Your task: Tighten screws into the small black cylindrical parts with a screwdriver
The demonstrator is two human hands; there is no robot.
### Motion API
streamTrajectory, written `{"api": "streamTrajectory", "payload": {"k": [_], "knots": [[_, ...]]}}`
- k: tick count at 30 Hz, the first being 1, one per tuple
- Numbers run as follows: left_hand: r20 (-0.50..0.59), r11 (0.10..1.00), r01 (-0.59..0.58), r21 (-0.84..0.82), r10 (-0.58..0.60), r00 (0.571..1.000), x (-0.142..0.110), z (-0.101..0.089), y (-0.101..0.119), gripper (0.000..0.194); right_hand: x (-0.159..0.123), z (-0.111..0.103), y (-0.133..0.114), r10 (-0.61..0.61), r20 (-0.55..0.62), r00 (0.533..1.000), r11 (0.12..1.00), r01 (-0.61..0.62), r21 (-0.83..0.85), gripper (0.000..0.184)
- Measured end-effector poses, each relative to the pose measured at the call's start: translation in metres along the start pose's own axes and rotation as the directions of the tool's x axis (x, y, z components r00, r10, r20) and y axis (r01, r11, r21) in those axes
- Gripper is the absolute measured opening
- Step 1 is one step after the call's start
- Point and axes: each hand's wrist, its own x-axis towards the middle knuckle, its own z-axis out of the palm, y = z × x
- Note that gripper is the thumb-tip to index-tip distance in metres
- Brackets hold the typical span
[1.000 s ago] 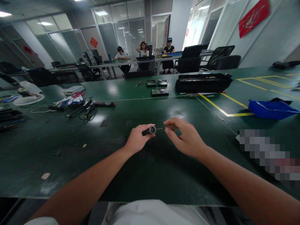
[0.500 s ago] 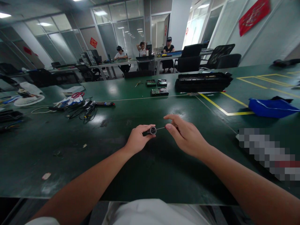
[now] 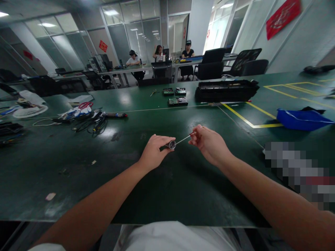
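My left hand (image 3: 154, 153) pinches a small dark cylinder (image 3: 172, 144) between thumb and fingers. Its round end, with a metallic rim, faces me. Closed around the red handle of a thin screwdriver (image 3: 182, 139) is my right hand (image 3: 208, 143). The slim metal shaft slants down to the left, its tip at the cylinder's round end. Whether the tip sits inside or only touches the end I cannot tell. Both hands are raised over the green table (image 3: 157, 195).
Several small circuit-board units, one a green and silver drive (image 3: 178, 101), lie ahead. Behind right sits a long black housing (image 3: 227, 91); a blue tray (image 3: 303, 119) is at right. Tangled cables (image 3: 96, 123) and a white basket (image 3: 30, 111) lie left. Other people sit at far desks.
My right hand has moved slightly up and right, and its fingers have curled around the screwdriver handle. The shaft now slants more steeply. My left hand has barely moved with the cylinder.
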Motion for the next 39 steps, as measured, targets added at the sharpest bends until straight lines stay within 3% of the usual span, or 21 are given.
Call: {"api": "streamTrajectory", "payload": {"k": [2, 4, 7, 10, 13, 19, 23, 33, 39], "knots": [[-0.007, 1.000, 0.000, 0.028, 0.000, 1.000, 0.001, -0.001, -0.001, 0.039, 0.007, -0.002, 0.005, 0.081, -0.026, 0.996, 0.990, -0.078, 0.115, 0.023], [-0.017, 0.999, 0.027, 0.031, -0.027, 1.000, 0.001, -0.001, -0.003, 0.041, 0.008, -0.003, 0.008, 0.040, -0.046, 0.998, 0.994, -0.035, 0.106, 0.023], [-0.017, 0.998, 0.052, 0.023, -0.052, 0.999, 0.000, 0.000, -0.003, 0.044, 0.004, -0.001, 0.008, -0.121, -0.026, 0.992, 0.992, 0.120, -0.031, 0.024], [-0.014, 0.997, 0.069, 0.015, -0.069, 0.998, -0.001, 0.000, -0.002, 0.044, -0.004, 0.002, 0.005, -0.267, 0.020, 0.964, 0.935, 0.264, -0.237, 0.023], [-0.012, 0.995, 0.098, 0.012, -0.098, 0.995, -0.001, 0.000, 0.000, 0.045, -0.011, 0.003, -0.001, -0.344, 0.056, 0.937, 0.855, 0.337, -0.395, 0.021], [-0.008, 0.989, 0.146, -0.006, -0.146, 0.989, -0.001, 0.000, 0.002, 0.043, -0.019, 0.004, -0.006, -0.434, 0.087, 0.897, 0.746, 0.411, -0.524, 0.021], [0.026, 0.986, 0.167, -0.016, -0.167, 0.986, -0.001, 0.001, 0.001, 0.042, -0.020, 0.002, -0.008, -0.448, 0.085, 0.890, 0.713, 0.412, -0.567, 0.023], [0.021, 0.986, 0.163, -0.024, -0.163, 0.986, -0.001, -0.001, 0.003, 0.041, -0.021, 0.004, -0.007, -0.419, 0.114, 0.901, 0.725, 0.408, -0.555, 0.025], [0.031, 0.989, 0.148, -0.022, -0.147, 0.989, -0.002, 0.000, -0.001, 0.041, -0.028, 0.002, -0.015, -0.417, 0.298, 0.859, 0.617, 0.508, -0.601, 0.013]]}}
